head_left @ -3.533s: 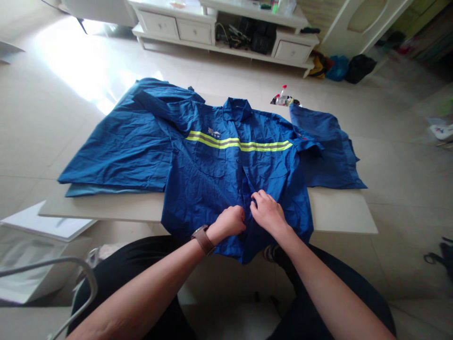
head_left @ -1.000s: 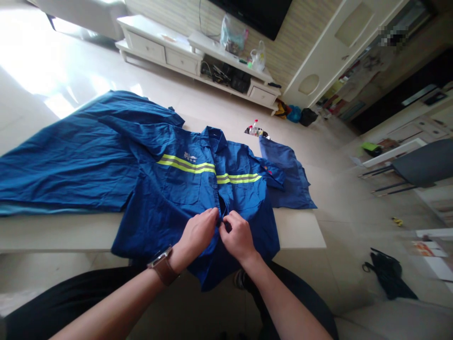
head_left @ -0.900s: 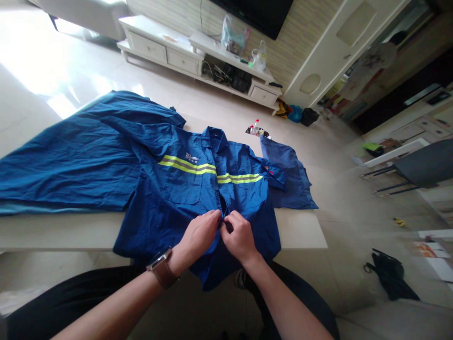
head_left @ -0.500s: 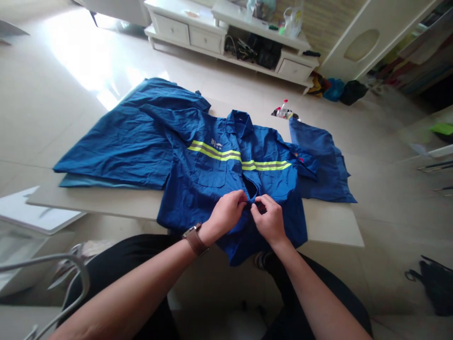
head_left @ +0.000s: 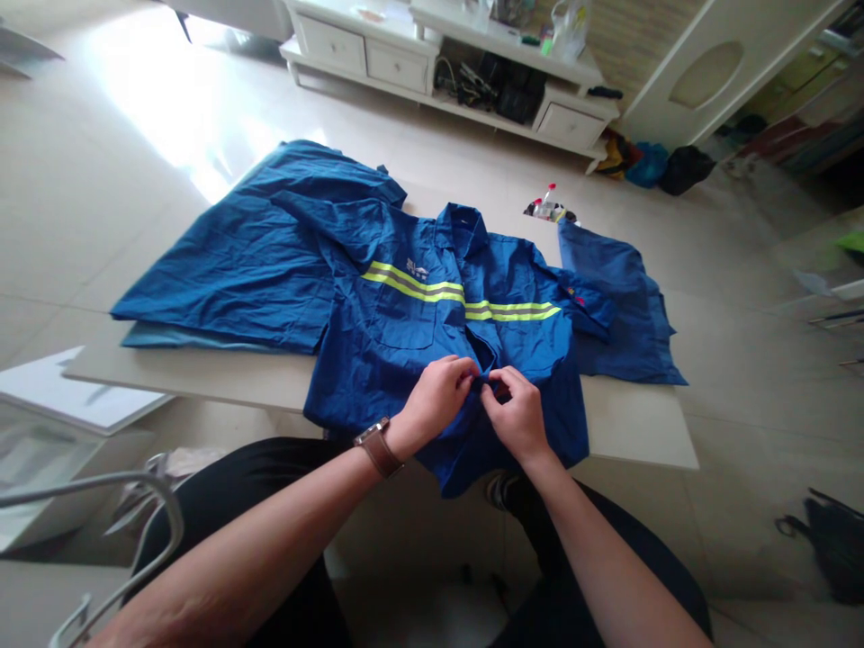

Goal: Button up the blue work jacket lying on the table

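A blue work jacket (head_left: pixel 405 337) with yellow-and-grey reflective stripes lies front up, collar pointing away from me, its lower hem hanging over the near table edge. My left hand (head_left: pixel 442 396), with a brown-strapped watch at the wrist, pinches the jacket's front edge below the chest stripe. Right beside it, my right hand (head_left: pixel 517 409) is closed on the opposite front edge, the fingertips of both hands almost meeting. Just above them the front placket gapes. Whether a button sits between the fingers is hidden.
The jacket rests on a pale table (head_left: pixel 638 432). More blue clothing (head_left: pixel 222 261) is piled on the left, and a folded blue garment (head_left: pixel 625 315) lies at the right. Red-capped bottles (head_left: pixel 545 202) show past the far edge. A white cabinet (head_left: pixel 398 67) stands beyond.
Both hands stay at the same spot on the front opening, with only slight finger movement. The whole view has shifted a little.
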Motion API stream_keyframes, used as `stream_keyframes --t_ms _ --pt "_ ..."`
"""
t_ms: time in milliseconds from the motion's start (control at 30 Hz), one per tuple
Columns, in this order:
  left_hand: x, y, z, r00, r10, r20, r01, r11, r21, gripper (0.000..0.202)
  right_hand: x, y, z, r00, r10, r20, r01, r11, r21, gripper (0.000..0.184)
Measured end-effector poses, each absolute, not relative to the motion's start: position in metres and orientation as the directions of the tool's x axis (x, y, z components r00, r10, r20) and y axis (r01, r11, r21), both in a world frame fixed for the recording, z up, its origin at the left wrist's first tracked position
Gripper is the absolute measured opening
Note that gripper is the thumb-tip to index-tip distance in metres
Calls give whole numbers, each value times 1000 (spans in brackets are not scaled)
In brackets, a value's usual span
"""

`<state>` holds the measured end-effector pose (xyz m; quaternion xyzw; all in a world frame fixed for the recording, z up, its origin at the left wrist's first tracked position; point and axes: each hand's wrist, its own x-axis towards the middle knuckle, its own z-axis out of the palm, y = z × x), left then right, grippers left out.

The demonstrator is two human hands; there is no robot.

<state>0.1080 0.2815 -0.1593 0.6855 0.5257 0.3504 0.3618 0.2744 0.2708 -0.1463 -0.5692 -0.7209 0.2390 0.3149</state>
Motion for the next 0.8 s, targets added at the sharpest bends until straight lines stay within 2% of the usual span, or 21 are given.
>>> stream_keyframes --t_ms 133,300,367,467,800 --pt "110 282 -156 152 988 40 411 -100 906 17 275 271 -146 -186 966 181 656 259 -709 12" --pt "114 281 -149 110 984 -142 217 116 969 10 275 273 -147 -210 962 173 648 269 -713 15" --pt "115 281 -149 105 978 -183 165 164 973 17 274 273 -148 -225 961 163 652 273 -707 13" --pt "116 280 -154 89 978 -186 117 175 977 23 273 274 -150 -235 958 166 675 283 -681 11" --pt "119 284 -166 45 985 -167 66 164 984 10 272 274 -153 -244 950 195 724 313 -615 13"
